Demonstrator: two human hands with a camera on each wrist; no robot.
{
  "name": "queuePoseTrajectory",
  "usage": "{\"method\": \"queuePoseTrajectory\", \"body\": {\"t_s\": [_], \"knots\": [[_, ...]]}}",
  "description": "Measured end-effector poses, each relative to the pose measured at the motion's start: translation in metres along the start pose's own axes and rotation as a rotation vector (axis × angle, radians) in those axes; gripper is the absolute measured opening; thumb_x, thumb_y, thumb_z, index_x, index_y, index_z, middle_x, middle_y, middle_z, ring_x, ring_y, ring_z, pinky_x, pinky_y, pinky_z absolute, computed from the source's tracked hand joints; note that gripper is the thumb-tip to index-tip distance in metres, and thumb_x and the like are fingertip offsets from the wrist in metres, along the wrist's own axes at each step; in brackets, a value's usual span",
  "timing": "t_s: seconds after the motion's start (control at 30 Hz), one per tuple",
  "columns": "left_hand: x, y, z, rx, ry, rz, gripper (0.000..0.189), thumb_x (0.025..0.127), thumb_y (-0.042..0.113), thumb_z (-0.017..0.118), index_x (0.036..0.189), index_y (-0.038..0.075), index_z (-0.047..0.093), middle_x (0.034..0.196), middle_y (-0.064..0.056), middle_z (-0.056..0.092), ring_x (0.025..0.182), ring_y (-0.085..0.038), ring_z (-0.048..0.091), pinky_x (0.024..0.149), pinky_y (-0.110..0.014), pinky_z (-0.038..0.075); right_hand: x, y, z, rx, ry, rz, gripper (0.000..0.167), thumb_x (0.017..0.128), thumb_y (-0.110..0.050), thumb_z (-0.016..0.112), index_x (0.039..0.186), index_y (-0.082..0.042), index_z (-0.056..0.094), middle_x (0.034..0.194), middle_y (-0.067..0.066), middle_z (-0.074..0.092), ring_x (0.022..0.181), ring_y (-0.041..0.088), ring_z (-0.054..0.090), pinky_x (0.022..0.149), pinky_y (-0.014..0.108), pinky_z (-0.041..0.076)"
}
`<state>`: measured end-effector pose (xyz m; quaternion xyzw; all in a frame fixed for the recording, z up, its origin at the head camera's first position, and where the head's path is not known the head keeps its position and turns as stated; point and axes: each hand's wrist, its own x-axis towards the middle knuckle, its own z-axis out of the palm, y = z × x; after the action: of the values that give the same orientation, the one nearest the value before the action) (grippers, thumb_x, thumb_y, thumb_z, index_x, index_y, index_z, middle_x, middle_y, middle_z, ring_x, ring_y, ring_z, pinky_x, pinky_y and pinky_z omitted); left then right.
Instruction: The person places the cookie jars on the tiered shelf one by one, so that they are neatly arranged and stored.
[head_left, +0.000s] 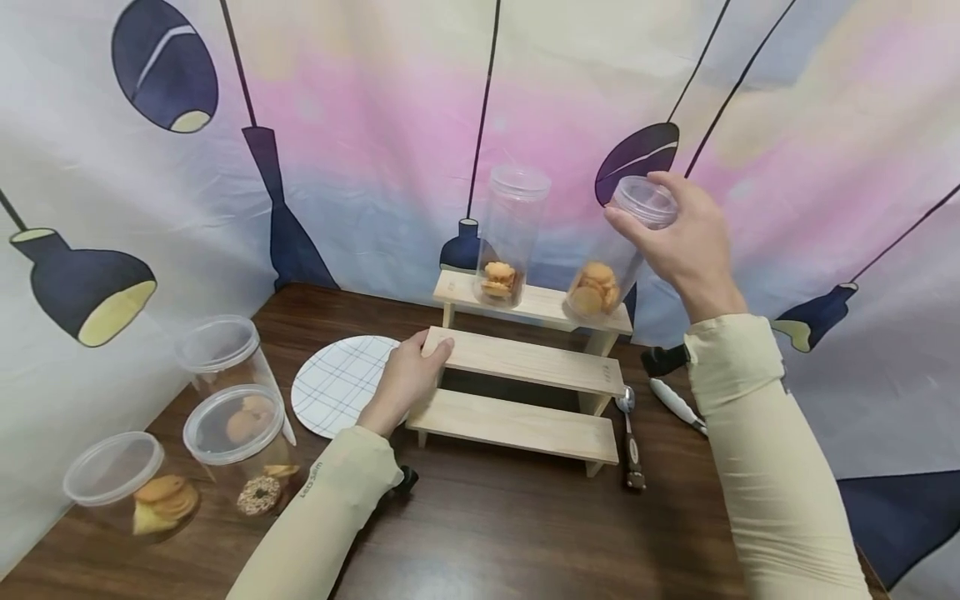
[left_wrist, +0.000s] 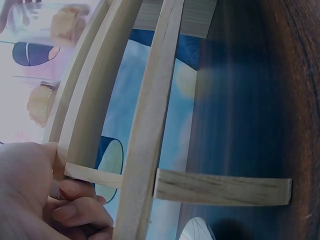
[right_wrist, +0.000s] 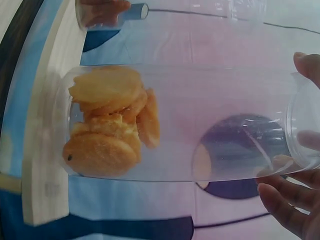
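Observation:
A three-step wooden shelf [head_left: 517, 417] stands on the dark table. My left hand [head_left: 408, 375] grips the left end of its middle step, thumb on top and fingers curled beneath, as the left wrist view shows. My right hand [head_left: 693, 237] holds a tall clear jar [right_wrist: 215, 120] of cookies [right_wrist: 107, 127] round its lidded top. The base of that jar is at the right end of the top step [head_left: 547, 304], tilted slightly in the head view. A second tall clear jar [head_left: 517, 229] with a few cookies stands further left on the same step.
Three lidded jars of snacks, including a front one [head_left: 236, 450], stand at the table's left. A round checked plate [head_left: 337, 383] lies left of the shelf. To the right lie a spoon [head_left: 632, 442] and a white-handled utensil [head_left: 675, 406]. A printed cloth [head_left: 375, 125] hangs behind.

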<state>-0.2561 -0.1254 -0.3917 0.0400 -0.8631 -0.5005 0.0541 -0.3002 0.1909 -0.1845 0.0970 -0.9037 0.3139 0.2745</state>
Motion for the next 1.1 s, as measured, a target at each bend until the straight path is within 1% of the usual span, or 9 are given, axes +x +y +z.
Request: {"method": "queuePoseTrajectory", "body": {"t_s": [0.1, 0.23, 0.37, 0.6, 0.7, 0.9, 1.1], "knots": [[0.000, 0.001, 0.002, 0.005, -0.008, 0.001, 0.066, 0.100, 0.052, 0.051, 0.149, 0.008, 0.045, 0.133, -0.014, 0.062, 0.124, -0.030, 0.058, 0.104, -0.048, 0.045, 0.003, -0.004, 0.004, -0.003, -0.008, -0.001, 0.082, 0.076, -0.067, 0.073, 0.145, -0.026, 0.053, 0.137, 0.007, 0.057, 0.116, 0.026, 0.050, 0.094, 0.046, 0.041], [0.000, 0.004, 0.002, 0.011, -0.007, 0.012, 0.065, 0.100, 0.052, 0.052, 0.148, 0.008, 0.046, 0.130, -0.013, 0.064, 0.122, -0.029, 0.059, 0.103, -0.047, 0.046, 0.007, -0.007, 0.007, 0.004, -0.023, 0.004, 0.082, 0.077, -0.068, 0.072, 0.144, -0.027, 0.053, 0.139, 0.006, 0.057, 0.117, 0.027, 0.050, 0.094, 0.047, 0.041], [0.000, 0.005, 0.001, 0.015, -0.002, 0.020, 0.065, 0.100, 0.051, 0.052, 0.148, 0.008, 0.047, 0.129, -0.013, 0.065, 0.120, -0.029, 0.060, 0.102, -0.047, 0.047, 0.009, -0.009, 0.010, 0.011, -0.035, 0.003, 0.082, 0.076, -0.069, 0.073, 0.144, -0.026, 0.053, 0.137, 0.008, 0.058, 0.116, 0.028, 0.052, 0.094, 0.047, 0.043], [0.000, 0.003, 0.002, 0.005, -0.010, 0.006, 0.065, 0.100, 0.052, 0.052, 0.148, 0.009, 0.047, 0.131, -0.013, 0.063, 0.122, -0.029, 0.059, 0.103, -0.048, 0.046, 0.012, -0.007, 0.017, -0.011, -0.067, 0.004, 0.084, 0.077, -0.069, 0.071, 0.146, -0.025, 0.051, 0.137, 0.011, 0.058, 0.115, 0.030, 0.053, 0.094, 0.049, 0.044], [0.000, 0.002, 0.002, 0.007, -0.004, 0.001, 0.065, 0.099, 0.052, 0.053, 0.148, 0.009, 0.047, 0.132, -0.013, 0.063, 0.124, -0.030, 0.058, 0.104, -0.048, 0.045, 0.013, -0.006, 0.020, -0.020, -0.076, 0.002, 0.084, 0.077, -0.070, 0.071, 0.146, -0.025, 0.051, 0.136, 0.012, 0.058, 0.115, 0.031, 0.054, 0.094, 0.049, 0.044], [0.001, 0.000, 0.001, 0.005, 0.012, 0.006, 0.064, 0.100, 0.051, 0.053, 0.147, 0.009, 0.048, 0.131, -0.014, 0.063, 0.123, -0.030, 0.058, 0.104, -0.048, 0.045, 0.015, -0.008, 0.025, -0.032, -0.099, -0.003, 0.085, 0.077, -0.071, 0.069, 0.146, -0.025, 0.050, 0.136, 0.013, 0.057, 0.114, 0.031, 0.054, 0.093, 0.049, 0.045], [0.001, 0.000, 0.000, 0.008, 0.010, 0.005, 0.065, 0.100, 0.052, 0.052, 0.148, 0.008, 0.047, 0.132, -0.014, 0.063, 0.123, -0.030, 0.058, 0.103, -0.048, 0.046, 0.016, -0.009, 0.028, -0.053, -0.124, -0.009, 0.086, 0.079, -0.072, 0.067, 0.148, -0.024, 0.048, 0.138, 0.015, 0.055, 0.115, 0.032, 0.053, 0.091, 0.051, 0.044]]}}
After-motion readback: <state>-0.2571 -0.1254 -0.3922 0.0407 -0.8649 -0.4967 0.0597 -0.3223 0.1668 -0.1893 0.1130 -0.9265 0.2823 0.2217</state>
